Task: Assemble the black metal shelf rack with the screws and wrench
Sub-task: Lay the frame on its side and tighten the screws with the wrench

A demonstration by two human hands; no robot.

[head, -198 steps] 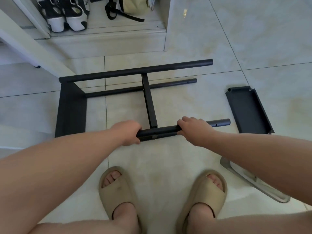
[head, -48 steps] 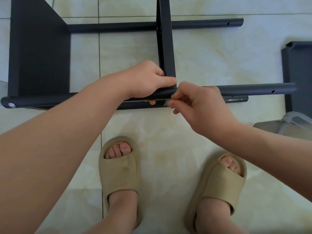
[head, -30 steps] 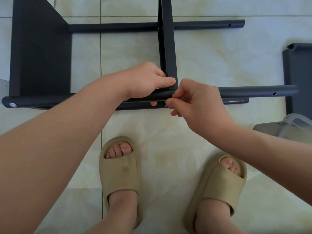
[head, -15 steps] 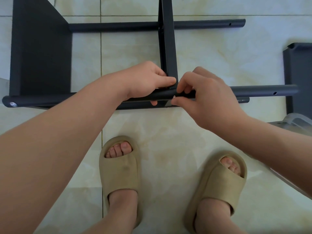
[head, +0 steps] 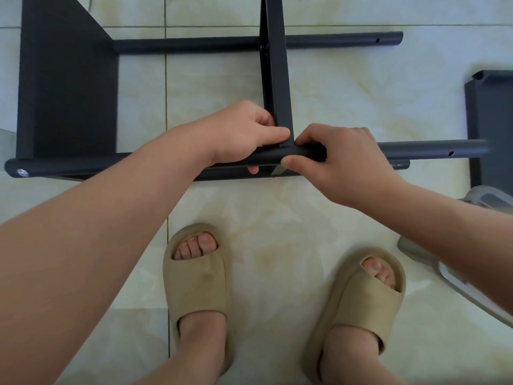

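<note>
Head view. Black shelf rack [head: 66, 87], part-built, lies on its side on the tiled floor [head: 277, 218], filling 9 to 3 o'clock in the upper half of the frame. Left hand [head: 244, 134] is clenched round the near tube [head: 427, 150] where the cross panel [head: 277, 79] meets it. Right hand [head: 341, 162], just at 3 o'clock of the left, grips the same tube, thumb pressed at the joint. Whether a screw or wrench sits under the fingers cannot be told. One screw head [head: 20, 172] shows at the tube's 9 o'clock end. A loose black shelf panel [head: 488, 129] lies at 3 o'clock, a clear plastic lid [head: 455, 282] at 4 o'clock.

Risk, judged: the joint looks unfastened. If the panel's hole drifts off the tube's hole, a screw would cross-thread or drop. A pinched finger is possible should the tube roll.
</note>
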